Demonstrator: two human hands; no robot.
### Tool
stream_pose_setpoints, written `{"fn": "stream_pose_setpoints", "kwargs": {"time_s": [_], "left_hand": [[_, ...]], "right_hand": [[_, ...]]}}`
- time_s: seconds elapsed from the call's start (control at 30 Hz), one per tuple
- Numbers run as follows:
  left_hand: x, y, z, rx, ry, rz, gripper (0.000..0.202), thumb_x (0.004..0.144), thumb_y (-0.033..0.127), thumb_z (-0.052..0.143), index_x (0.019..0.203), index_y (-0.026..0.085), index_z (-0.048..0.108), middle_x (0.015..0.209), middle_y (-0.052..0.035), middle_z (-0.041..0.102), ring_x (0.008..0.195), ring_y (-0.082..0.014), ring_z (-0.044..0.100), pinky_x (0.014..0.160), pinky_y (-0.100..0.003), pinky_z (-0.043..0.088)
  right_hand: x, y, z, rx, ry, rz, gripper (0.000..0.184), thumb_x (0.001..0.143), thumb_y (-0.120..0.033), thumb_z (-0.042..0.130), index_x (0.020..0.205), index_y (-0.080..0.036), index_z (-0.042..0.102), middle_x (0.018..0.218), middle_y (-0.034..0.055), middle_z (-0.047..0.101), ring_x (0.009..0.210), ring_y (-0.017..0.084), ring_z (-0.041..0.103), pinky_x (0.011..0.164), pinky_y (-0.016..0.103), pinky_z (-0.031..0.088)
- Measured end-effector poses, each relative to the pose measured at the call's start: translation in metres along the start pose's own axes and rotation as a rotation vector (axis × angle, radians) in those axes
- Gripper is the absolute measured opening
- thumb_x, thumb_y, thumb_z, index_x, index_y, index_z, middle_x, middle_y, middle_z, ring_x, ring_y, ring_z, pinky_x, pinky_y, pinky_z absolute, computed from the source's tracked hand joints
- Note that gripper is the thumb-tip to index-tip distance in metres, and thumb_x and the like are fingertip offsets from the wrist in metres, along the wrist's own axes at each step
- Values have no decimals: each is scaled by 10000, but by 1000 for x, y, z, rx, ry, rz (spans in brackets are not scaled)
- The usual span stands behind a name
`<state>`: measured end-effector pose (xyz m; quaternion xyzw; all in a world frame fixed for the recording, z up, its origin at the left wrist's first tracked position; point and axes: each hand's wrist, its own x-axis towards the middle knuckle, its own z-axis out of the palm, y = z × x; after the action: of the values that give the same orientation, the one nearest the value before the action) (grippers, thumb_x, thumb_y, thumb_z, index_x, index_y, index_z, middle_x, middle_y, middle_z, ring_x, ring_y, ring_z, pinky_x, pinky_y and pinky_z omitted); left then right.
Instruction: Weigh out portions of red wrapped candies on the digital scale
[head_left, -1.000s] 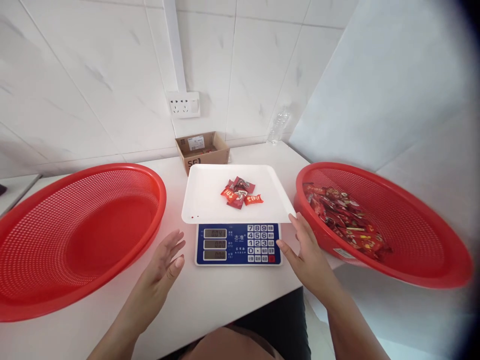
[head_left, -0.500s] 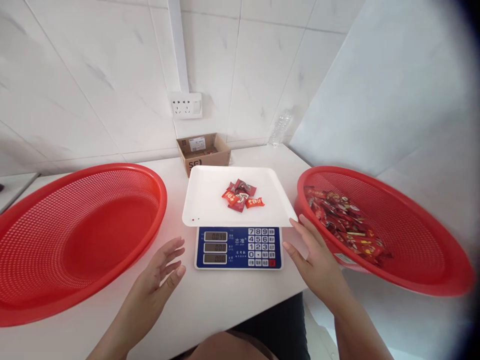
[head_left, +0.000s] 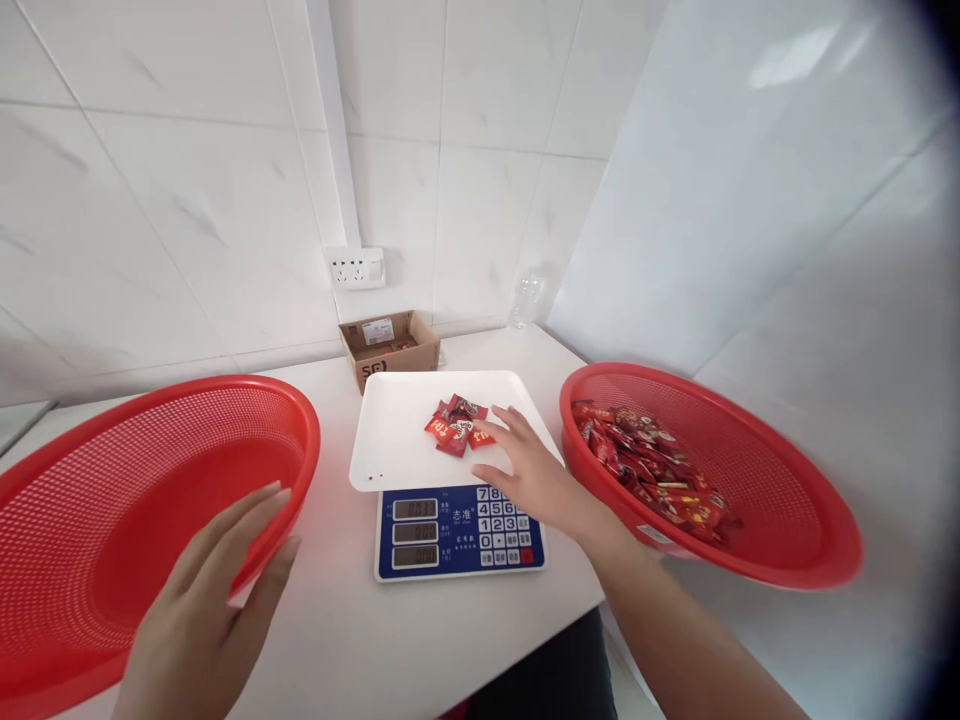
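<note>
Several red wrapped candies (head_left: 452,430) lie in a small heap on the white tray (head_left: 390,420) of a digital scale. My right hand (head_left: 529,470) reaches over the tray with fingers apart, its fingertips at the right edge of the heap and covering part of one candy; whether they touch it I cannot tell. The blue scale panel (head_left: 461,533) sits below the tray, some of its keys hidden by that hand. My left hand (head_left: 214,600) is held open, holding nothing, in front of the near rim of the left red basket (head_left: 304,430).
To the right, a red basket (head_left: 780,450) holds many wrapped candies (head_left: 652,465). Behind the scale are a cardboard box (head_left: 397,365) with a few red items inside and a clear plastic bottle (head_left: 527,298). A socket (head_left: 357,268) is on the tiled wall.
My right hand has moved left from the tray's corner to the candy heap. My left hand has shifted left and nearer, over the left basket's edge. The view has tilted up slightly.
</note>
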<state>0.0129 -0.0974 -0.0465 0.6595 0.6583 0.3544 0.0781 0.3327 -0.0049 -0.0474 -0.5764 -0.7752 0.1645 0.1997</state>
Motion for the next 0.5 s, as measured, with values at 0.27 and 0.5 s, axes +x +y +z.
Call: {"fn": "stream_pose_setpoints", "kwargs": {"time_s": [0.27, 0.5], "left_hand": [[-4, -38, 7, 327, -194, -56, 513, 882, 542, 335, 1286, 282, 515, 1421, -65, 464, 1251, -322, 480, 887, -490, 513], [-8, -39, 5, 388, -215, 50, 490, 879, 520, 341, 1247, 300, 577, 1264, -40, 617, 1085, -304, 621, 750, -411, 577]], "right_hand": [[79, -11, 23, -152, -218, -110, 718, 773, -624, 538, 1400, -314, 378, 1529, 117, 232, 1392, 408, 115, 1047, 640, 137], [86, -5, 25, -102, -81, -263, 265, 885, -399, 480, 1035, -252, 642, 1142, 71, 586, 1083, 235, 498, 955, 396, 345]]}}
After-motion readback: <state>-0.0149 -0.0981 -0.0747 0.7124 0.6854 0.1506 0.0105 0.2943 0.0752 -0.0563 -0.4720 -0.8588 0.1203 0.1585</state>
